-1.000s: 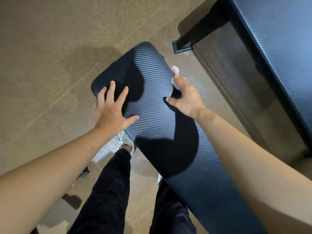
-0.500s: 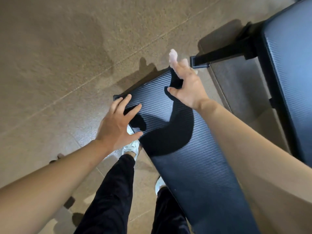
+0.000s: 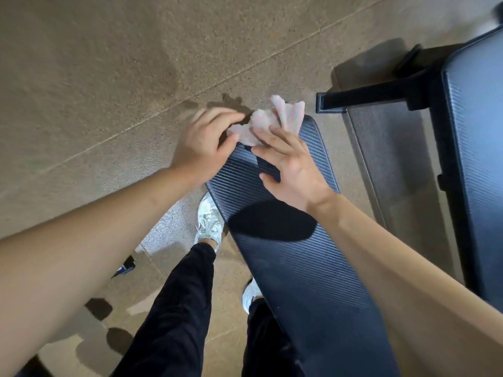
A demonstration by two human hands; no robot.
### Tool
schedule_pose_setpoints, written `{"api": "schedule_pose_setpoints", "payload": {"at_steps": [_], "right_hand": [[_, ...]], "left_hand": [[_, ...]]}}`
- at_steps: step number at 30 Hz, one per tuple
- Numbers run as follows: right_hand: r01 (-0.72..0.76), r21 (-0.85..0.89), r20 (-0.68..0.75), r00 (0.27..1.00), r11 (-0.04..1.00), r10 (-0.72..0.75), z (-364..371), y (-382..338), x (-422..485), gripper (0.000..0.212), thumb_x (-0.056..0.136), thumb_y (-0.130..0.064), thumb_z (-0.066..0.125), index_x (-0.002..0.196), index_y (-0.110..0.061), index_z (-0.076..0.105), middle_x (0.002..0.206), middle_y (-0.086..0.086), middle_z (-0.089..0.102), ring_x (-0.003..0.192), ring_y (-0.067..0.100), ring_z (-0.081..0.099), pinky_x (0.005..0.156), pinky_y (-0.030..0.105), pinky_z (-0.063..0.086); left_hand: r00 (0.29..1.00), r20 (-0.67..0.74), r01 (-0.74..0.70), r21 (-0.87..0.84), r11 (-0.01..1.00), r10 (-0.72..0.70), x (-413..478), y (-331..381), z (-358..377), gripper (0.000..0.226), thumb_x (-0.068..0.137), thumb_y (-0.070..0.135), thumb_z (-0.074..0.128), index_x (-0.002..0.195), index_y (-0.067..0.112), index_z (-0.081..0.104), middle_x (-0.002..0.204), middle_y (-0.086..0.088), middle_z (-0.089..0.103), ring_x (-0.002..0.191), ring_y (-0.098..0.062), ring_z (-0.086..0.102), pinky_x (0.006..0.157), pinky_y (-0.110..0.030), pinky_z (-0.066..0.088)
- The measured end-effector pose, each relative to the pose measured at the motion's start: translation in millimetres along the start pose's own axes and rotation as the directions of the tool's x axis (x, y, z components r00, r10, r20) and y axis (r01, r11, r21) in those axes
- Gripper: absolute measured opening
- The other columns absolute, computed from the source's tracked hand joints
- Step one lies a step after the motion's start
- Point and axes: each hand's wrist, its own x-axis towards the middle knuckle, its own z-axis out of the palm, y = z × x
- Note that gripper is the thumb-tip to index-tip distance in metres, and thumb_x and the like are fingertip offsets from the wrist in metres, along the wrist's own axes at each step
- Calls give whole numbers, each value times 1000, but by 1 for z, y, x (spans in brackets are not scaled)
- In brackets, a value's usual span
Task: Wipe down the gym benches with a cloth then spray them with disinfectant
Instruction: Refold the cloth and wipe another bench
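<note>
Pink-white cloth (image 3: 268, 123), crumpled, sits at the far end of the near bench (image 3: 294, 257); part of it lies on the pad's end edge and part stands up beyond that edge, over the floor (image 3: 109, 77). Near bench pad is dark, ribbed in texture, and runs from the lower right toward the centre of the view.

Left hand (image 3: 202, 142) is at the far left corner of the near bench; its fingers are curled and motion-blurred, and the thumb closes against the cloth's left edge, so it grips the cloth there. Right hand (image 3: 288, 170) is over the far end of the near bench; its fingers are spread and straight, with the fingertips laid on the cloth's right part and the palm above the pad; it is wide, not clenched.

Second bench (image 3: 476, 159), same dark ribbed covering, stands to the right of the near bench and well apart from it; its black foot bar (image 3: 362, 97) points toward the near bench's far end. White shoes (image 3: 208, 221) and black trousers (image 3: 174, 308) are just left of the near bench, on the speckled tan floor.
</note>
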Motion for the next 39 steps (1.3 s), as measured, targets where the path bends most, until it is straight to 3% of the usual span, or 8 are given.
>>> {"api": "schedule_pose_setpoints", "payload": {"at_steps": [3, 6, 10, 14, 23, 27, 33, 39], "right_hand": [[-54, 44, -213, 975, 998, 62, -5, 2, -14, 40, 82, -8, 69, 122, -9, 72, 138, 7, 62, 127, 32, 55, 107, 45, 45], [-331, -23, -269, 911, 943, 313, -14, 5, -35, 51, 85, -27, 71, 133, -11, 63, 142, 11, 57, 126, 35, 51, 107, 46, 45], [-557, -191, 159, 795, 808, 586, -7, 8, -57, 115, 74, -61, 79, 162, -28, 12, 171, 4, 2, 152, 42, 15, 117, 58, 31], [-544, -244, 241, 768, 803, 593, -4, 14, -59, 126, 75, -62, 78, 159, -38, -13, 168, -6, -23, 154, 43, 2, 118, 63, 27], [-574, -223, 266, 742, 788, 615, -4, 18, -58, 128, 75, -62, 79, 156, -44, -18, 164, -14, -32, 155, 42, 2, 116, 66, 28], [-575, -232, 233, 750, 784, 619, -3, 18, -60, 129, 72, -65, 79, 156, -46, -17, 164, -15, -29, 155, 40, 4, 114, 66, 32], [-588, -195, 218, 754, 785, 619, -4, 17, -61, 131, 68, -61, 84, 158, -46, -10, 166, -17, -24, 156, 39, 4, 112, 70, 31], [-592, -195, 197, 758, 782, 622, -2, 15, -64, 132, 67, -59, 86, 158, -46, -9, 167, -17, -22, 156, 39, 2, 111, 72, 31]], "left_hand": [[978, 165, -119, -66, 991, 129, 29, 20, 13, 49, 95, 24, 56, 144, 22, 58, 148, 0, 55, 131, -28, 53, 108, -48, 43], [904, 393, -187, 15, 982, 166, 45, 37, 32, 61, 99, 27, 59, 155, 41, 40, 164, 11, 33, 140, -29, 42, 106, -55, 46], [891, 441, -139, 39, 990, 108, 51, 36, 40, 52, 102, 37, 54, 151, 47, 44, 167, 14, 30, 143, -29, 44, 106, -56, 47], [895, 441, -76, -12, 997, 74, 45, 26, 24, 56, 97, 51, 49, 148, 31, 54, 153, -3, 53, 136, -26, 54, 106, -54, 47], [901, 347, 264, 41, 964, -262, -28, -8, -5, 50, 101, 32, 61, 150, 28, 53, 140, -1, 59, 120, -20, 60, 100, -35, 48], [766, 314, 643, -339, 687, -561, -60, -4, -2, 41, 109, 23, 46, 150, 23, 52, 144, -3, 60, 123, -12, 59, 111, -33, 46], [678, 238, 722, -396, 568, -695, -107, 14, 23, 65, 94, 49, 55, 156, 41, 37, 153, 1, 52, 139, -13, 49, 119, -44, 39], [663, 267, 728, -450, 518, -700, -155, 41, 57, 65, 91, 41, 64, 151, 34, 42, 154, -7, 48, 139, -27, 51, 112, -55, 46]]}}
